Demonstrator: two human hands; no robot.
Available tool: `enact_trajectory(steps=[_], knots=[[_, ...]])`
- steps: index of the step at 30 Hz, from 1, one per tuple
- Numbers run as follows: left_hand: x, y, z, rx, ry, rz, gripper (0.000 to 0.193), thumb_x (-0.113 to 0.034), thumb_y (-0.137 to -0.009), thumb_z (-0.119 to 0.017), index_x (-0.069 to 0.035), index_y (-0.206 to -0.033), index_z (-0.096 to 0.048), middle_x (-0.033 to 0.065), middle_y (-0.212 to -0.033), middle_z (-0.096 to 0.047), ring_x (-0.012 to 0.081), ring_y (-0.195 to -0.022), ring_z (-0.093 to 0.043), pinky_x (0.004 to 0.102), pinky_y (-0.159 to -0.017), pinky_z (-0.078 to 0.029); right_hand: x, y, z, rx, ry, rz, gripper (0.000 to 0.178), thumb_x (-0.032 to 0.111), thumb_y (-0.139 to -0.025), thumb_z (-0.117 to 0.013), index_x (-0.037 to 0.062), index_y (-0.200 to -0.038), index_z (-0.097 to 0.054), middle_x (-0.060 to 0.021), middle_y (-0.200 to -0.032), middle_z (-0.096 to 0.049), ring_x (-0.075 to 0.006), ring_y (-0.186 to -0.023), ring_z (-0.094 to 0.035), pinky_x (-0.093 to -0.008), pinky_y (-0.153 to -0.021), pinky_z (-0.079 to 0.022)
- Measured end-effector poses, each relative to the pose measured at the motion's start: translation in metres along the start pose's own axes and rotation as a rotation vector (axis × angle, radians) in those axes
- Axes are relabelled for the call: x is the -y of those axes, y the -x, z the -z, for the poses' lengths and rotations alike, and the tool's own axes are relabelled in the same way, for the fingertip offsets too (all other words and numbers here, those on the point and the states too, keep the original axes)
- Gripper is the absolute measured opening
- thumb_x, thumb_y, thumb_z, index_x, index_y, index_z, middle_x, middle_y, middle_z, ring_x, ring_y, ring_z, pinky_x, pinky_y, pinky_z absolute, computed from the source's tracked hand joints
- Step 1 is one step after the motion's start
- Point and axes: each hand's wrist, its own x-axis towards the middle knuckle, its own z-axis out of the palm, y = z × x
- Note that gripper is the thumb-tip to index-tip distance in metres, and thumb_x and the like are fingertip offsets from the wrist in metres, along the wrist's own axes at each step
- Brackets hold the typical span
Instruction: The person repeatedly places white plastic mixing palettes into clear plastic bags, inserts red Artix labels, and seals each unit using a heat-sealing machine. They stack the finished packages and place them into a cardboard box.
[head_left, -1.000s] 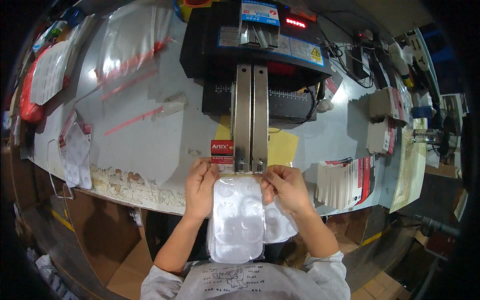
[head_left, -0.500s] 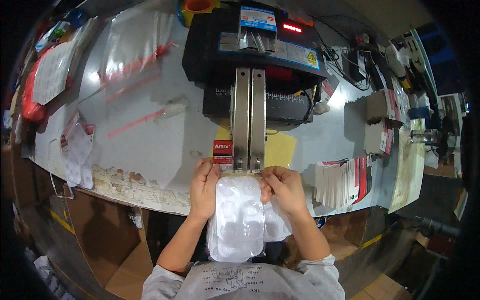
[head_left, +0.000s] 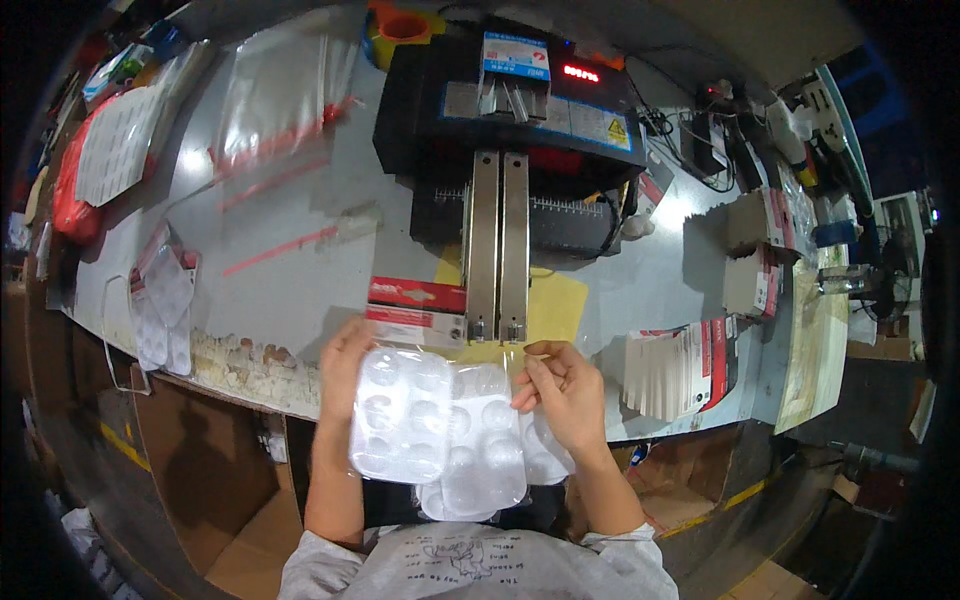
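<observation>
My left hand (head_left: 345,365) is closed on a packaged white palette (head_left: 402,415), a tray with round wells in a clear bag. A red and white header card (head_left: 415,312) tops this pack, left of the two metal arms. Below the arms' ends hang more bagged white palettes (head_left: 485,455), overlapping one another. My right hand (head_left: 565,395) is at their upper right edge, its thumb and forefinger pinched at the clear film of a bag. The black bench machine (head_left: 420,120) stands ahead, and its metal arms (head_left: 485,250) reach toward me over a yellow sheet (head_left: 560,300).
To the right stand a stack of header cards (head_left: 665,370) and further card stacks (head_left: 750,285). Bagged palettes (head_left: 165,310) lie at the left table edge. Clear bags (head_left: 275,95) and a red bag (head_left: 75,190) lie farther back. Cardboard boxes (head_left: 210,460) sit below the table.
My left hand has moved left with the carded palette pack, away from the metal arms. More of its header card shows. My right hand stays near the arms' ends, its fingers shifted slightly.
</observation>
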Motion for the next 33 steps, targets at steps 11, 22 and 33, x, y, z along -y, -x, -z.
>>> enact_trajectory(steps=[11,22,33], knots=[[-0.038,0.0,0.055,-0.469,-1.135,-0.593,0.054,-0.023,-0.088,-0.055,0.002,-0.132,-0.035,0.0178,-0.133,-0.038,0.0276,-0.122,-0.038,0.0367,-0.096,-0.035,-0.019,0.045,0.041,-0.426,0.225,0.217,0.016,0.008,-0.091,-0.053,-0.0039,-0.1,-0.057,-0.0105,-0.083,-0.063,-0.0138,-0.071,-0.062,-0.0245,-0.062,-0.048],[0.043,0.123,-0.031,0.178,-0.535,0.001,0.111,-0.037,-0.071,-0.077,0.013,-0.138,-0.004,0.0325,-0.138,-0.025,0.0395,-0.129,-0.032,0.0394,-0.106,-0.028,-0.078,0.087,0.033,-0.197,0.367,0.007,0.062,0.022,-0.087,-0.059,-0.0067,-0.133,-0.03,-0.0219,-0.125,-0.045,-0.028,-0.114,-0.047,-0.0368,-0.097,-0.036],[0.005,0.083,-0.016,0.186,-0.436,-0.19,0.09,-0.034,-0.08,-0.064,0.006,-0.142,-0.012,0.028,-0.144,-0.021,0.0332,-0.137,-0.021,0.0439,-0.11,-0.016,-0.018,0.074,0.038,-0.343,0.666,0.375,0.061,0.011,-0.081,-0.061,-0.0062,-0.132,-0.033,-0.024,-0.124,-0.048,-0.036,-0.115,-0.047,-0.0409,-0.098,-0.035]])
